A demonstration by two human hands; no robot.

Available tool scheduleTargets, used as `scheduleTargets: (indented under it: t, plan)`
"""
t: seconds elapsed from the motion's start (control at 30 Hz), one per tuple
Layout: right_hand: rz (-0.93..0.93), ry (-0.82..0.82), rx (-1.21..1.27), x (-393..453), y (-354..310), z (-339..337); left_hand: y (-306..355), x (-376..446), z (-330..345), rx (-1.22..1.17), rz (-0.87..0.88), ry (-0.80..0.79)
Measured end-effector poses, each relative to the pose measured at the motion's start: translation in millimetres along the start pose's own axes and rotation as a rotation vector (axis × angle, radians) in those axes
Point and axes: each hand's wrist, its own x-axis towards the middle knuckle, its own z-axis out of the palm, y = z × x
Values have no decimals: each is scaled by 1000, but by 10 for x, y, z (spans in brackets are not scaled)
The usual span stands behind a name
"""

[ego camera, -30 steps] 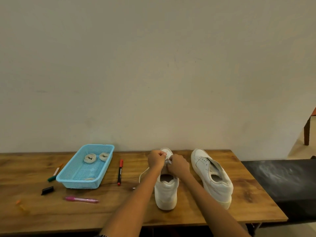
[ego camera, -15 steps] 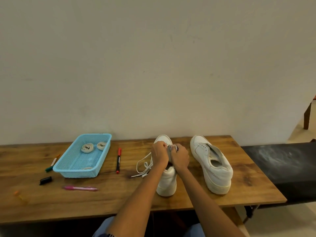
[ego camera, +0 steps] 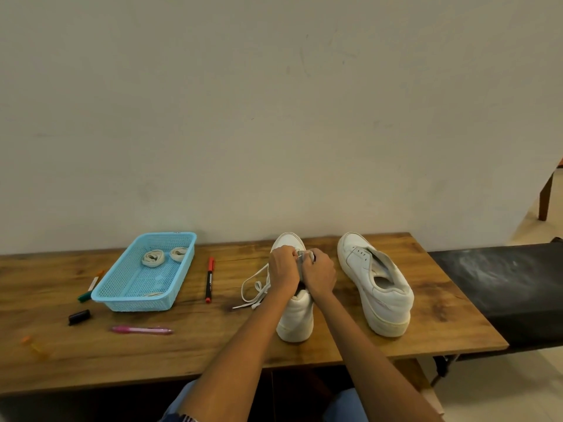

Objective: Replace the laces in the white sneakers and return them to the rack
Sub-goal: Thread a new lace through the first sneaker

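Plain pale wall backs a wooden worktop [ego camera: 152, 354] pushed against it, with a dark bench [ego camera: 502, 287] butting on at the right end.

Far left lie a green-capped marker [ego camera: 91, 286], a small black cap [ego camera: 79, 317] and a pink pen [ego camera: 141, 330], all loose and apart from the work. Beside them stands a light blue mesh basket [ego camera: 134, 300] holding two coiled laces [ego camera: 153, 258]; I judge these to be spares, parked within reach. A third pale shape at the basket's near end is too faint to name. A red marker [ego camera: 209, 280] lies just right of the basket.

Near the middle, a loose white lace [ego camera: 254, 289] trails off onto the wood from the left sneaker [ego camera: 295, 318], which stands heel toward the person so the eyelets face the hands. The left hand [ego camera: 283, 271] and right hand [ego camera: 318, 274] meet over its tongue, both with fingers curled and pinching the lace at the forward eyelets. This looks like threading or drawing the lace through, though which way it runs cannot be told. The hands cover the eyelets and most of the upper.

To the right stands the second sneaker [ego camera: 376, 287], angled, its eyelets apparently bare, probably waiting its turn. No rack is visible. A chair leg is cut off at the far right edge.
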Motion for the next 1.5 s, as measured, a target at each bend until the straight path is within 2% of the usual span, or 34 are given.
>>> scheduleTargets:
  t: [0.17, 0.27, 0.43, 0.53, 0.57, 0.6, 0.67, 0.7, 0.73, 0.77, 0.83, 0.9, 0.93, 0.97, 1.0, 1.03, 1.07, 1.13, 1.17, 1.2, 1.23, 1.3, 1.37, 1.43, 1.5]
  plan:
    - [-71, -19, -30, 12, 39, 9, 26, -28, -20, -97, -8, 49]
    - [-126, -85, -14, 3, 41, -32, 43, -57, -37, -172, -22, 69]
    - [36, -256, 264, 246, 62, -118, 21, -34, -40, -168, -16, 73]
    - [116, -376, 251, 342, 99, -140, 25, -43, -50, -190, -8, 97]
    - [163, -357, 321, 371, 59, -147, 21, -36, -50, -216, -10, 123]
    - [251, -306, 495, 410, -15, -175, 19, -21, -61, -246, -19, 162]
    - [452, -142, 1052, 511, -187, -308, 15, 13, -73, -274, -69, 245]
    - [492, -77, 1232, 571, -266, -389, 13, 20, -78, -280, -93, 274]
    - [471, -58, 1257, 612, -339, -455, 17, 22, -78, -282, -105, 288]
    - [382, -73, 1113, 625, -381, -500, 17, 14, -75, -283, -107, 291]
    - [39, -155, 492, 598, -354, -508, -6, 12, -52, -278, -95, 293]
    - [-261, -345, -188, 553, -227, -455, -24, 16, -37, -269, -94, 294]
    - [-301, -445, -386, 549, -167, -447, -19, 18, -37, -264, -97, 291]
    - [-291, -497, -448, 539, -143, -448, -19, 17, -38, -259, -99, 287]
    - [-267, -487, -399, 512, -172, -478, -16, 17, -42, -256, -101, 284]
    - [-205, -402, -213, 485, -218, -512, -14, 15, -47, -257, -100, 285]
    - [-95, -220, 62, 493, -266, -542, -14, 15, -49, -257, -100, 287]
    - [214, 328, 645, 570, -392, -693, -7, 15, -58, -263, -105, 291]
    - [289, 512, 805, 631, -446, -777, -8, 13, -62, -268, -109, 292]
    - [305, 599, 874, 679, -476, -838, -8, 9, -65, -272, -114, 290]
    - [282, 574, 874, 693, -507, -878, -11, 5, -65, -273, -117, 285]
    - [153, 366, 657, 673, -491, -840, -20, 5, -61, -278, -117, 281]
    - [-27, 70, 143, 572, -358, -698, -30, 12, -51, -292, -121, 286]
    - [-150, -157, -354, 446, -216, -550, -33, 12, -52, -301, -135, 288]
    - [-177, -252, -544, 366, -113, -460, -46, 23, -41, -307, -141, 283]
